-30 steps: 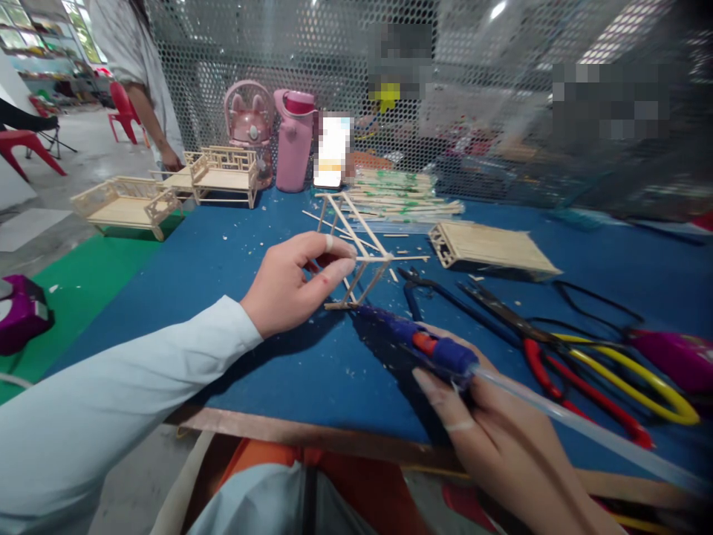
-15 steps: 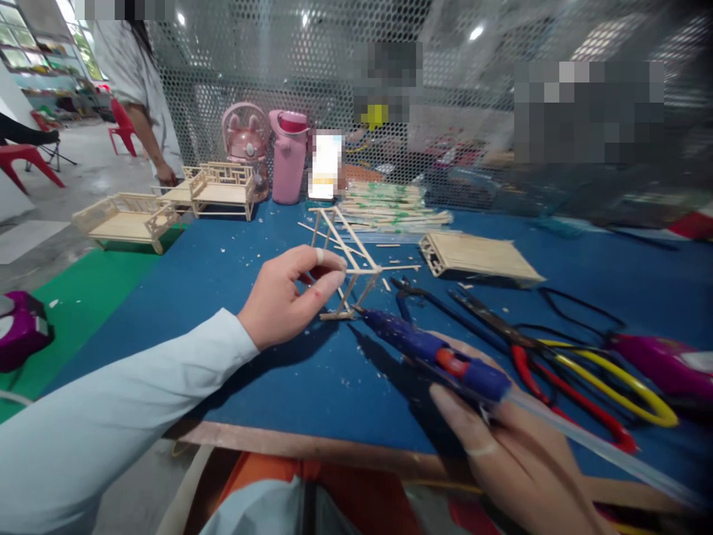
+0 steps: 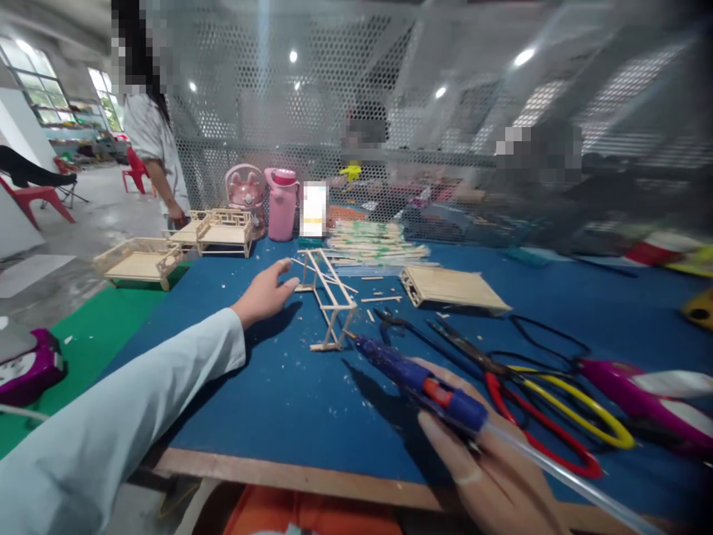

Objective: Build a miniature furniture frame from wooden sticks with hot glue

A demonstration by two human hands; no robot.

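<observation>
A small open frame of thin wooden sticks [image 3: 335, 306] stands on the blue tabletop in front of me. My left hand [image 3: 266, 291] is beside its far left end, thumb and index finger apart and nothing held between them. Whether a fingertip touches the frame I cannot tell. My right hand [image 3: 473, 461] grips a blue hot glue gun [image 3: 415, 377], with a long clear glue stick [image 3: 562, 475] coming out of its back. The gun's nozzle is at the near right leg of the frame, close to its foot. Most of my right fingers are hidden behind the gun.
Scissors with yellow and red handles [image 3: 584, 405] and dark pliers [image 3: 412, 327] lie right. Behind are a slatted wooden panel [image 3: 457, 288], bundled sticks [image 3: 373, 241], a phone [image 3: 315, 212] and a pink bottle [image 3: 282, 208]. Miniature wooden beds [image 3: 139, 264] stand left. A person [image 3: 159, 156] stands beyond.
My left hand has let go of the frame's near end and moved to its far left end. The glue gun stays by the near leg. The camera view has tilted up.
</observation>
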